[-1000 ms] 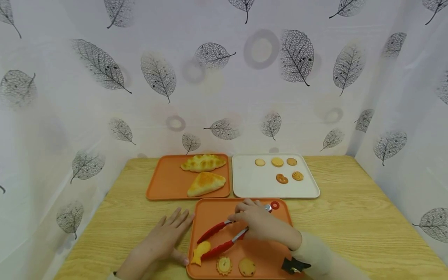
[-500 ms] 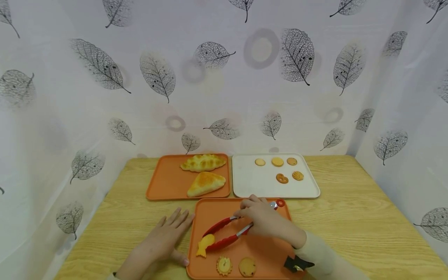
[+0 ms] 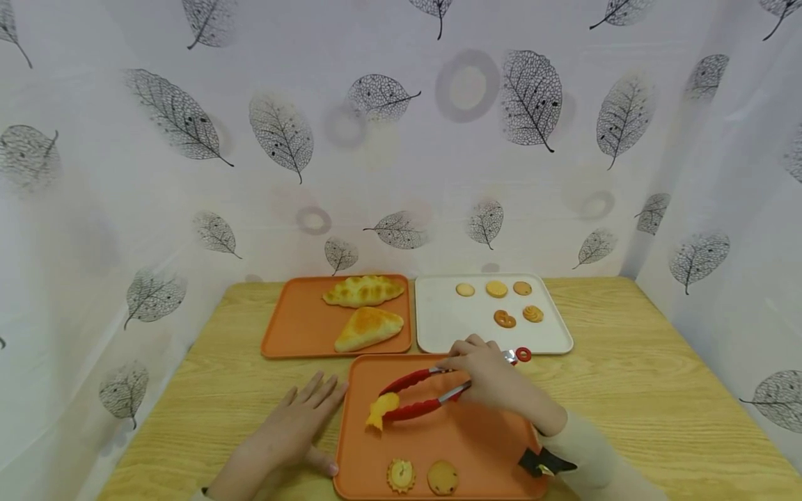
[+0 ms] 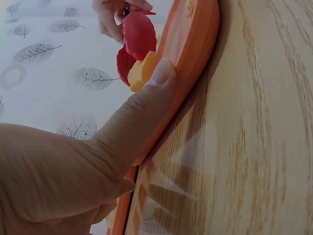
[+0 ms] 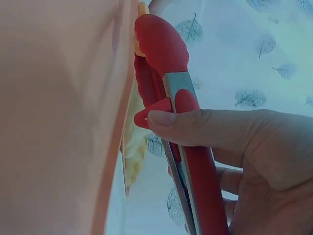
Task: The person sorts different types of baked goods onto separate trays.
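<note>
My right hand [image 3: 491, 372] grips a pair of red tongs [image 5: 195, 147], thumb on one arm and fingers round the other side. Between the red tips of the tongs sits a yellow fish-shaped cookie [image 3: 382, 409], which appears lifted over the near orange tray [image 3: 482, 452]. My left hand [image 3: 291, 424] lies at that tray's left side with fingers spread, its thumb [image 4: 146, 103] against the rim. On the near tray lie a scalloped cookie [image 3: 401, 475] and a round cookie [image 3: 443, 478], by the front edge.
Behind stand another orange tray [image 3: 294, 320] with two large pastries, one braided [image 3: 363, 291] and one triangular [image 3: 370, 329], and a white tray [image 3: 451, 327] with several small cookies on its right part. A leaf-patterned curtain [image 3: 401, 174] surrounds the wooden table [image 3: 626, 390].
My right hand has moved away from me and to the right with the tongs. The fish cookie has come along between the tips, off its earlier spot. My left hand stays put.
</note>
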Available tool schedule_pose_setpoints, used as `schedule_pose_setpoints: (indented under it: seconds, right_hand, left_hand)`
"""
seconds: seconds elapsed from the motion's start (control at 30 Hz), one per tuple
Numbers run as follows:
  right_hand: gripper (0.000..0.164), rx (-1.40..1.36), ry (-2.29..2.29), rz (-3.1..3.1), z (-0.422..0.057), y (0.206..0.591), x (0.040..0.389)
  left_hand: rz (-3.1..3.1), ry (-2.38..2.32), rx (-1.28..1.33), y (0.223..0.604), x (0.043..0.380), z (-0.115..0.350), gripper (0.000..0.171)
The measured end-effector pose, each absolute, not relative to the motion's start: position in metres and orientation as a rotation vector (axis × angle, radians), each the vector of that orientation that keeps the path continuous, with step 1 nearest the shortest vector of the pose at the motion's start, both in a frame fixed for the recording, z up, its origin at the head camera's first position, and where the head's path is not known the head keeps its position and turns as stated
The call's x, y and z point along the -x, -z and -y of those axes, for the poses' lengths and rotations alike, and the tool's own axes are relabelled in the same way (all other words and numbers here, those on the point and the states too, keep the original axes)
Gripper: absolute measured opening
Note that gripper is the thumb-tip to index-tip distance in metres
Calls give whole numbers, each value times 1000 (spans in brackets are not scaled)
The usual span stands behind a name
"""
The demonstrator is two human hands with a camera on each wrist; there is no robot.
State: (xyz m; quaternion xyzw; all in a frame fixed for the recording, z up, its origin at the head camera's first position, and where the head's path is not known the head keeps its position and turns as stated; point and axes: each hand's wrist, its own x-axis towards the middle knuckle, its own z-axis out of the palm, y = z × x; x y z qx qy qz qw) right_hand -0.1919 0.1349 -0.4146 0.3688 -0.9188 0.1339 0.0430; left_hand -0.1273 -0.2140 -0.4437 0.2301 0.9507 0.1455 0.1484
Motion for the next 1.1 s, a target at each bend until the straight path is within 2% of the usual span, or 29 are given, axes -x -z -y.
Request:
schedule_pose_setpoints:
  seconds: [0.37,1.1]
  right_hand:
    - [53,-951,-336,2791,-159,408,208]
    - [55,-667,-532,2895,-200,395,246]
  left_hand:
    - [-2734,-427,-669,445,127,214,126]
    - [-2740,-413,-667,441,125,212,126]
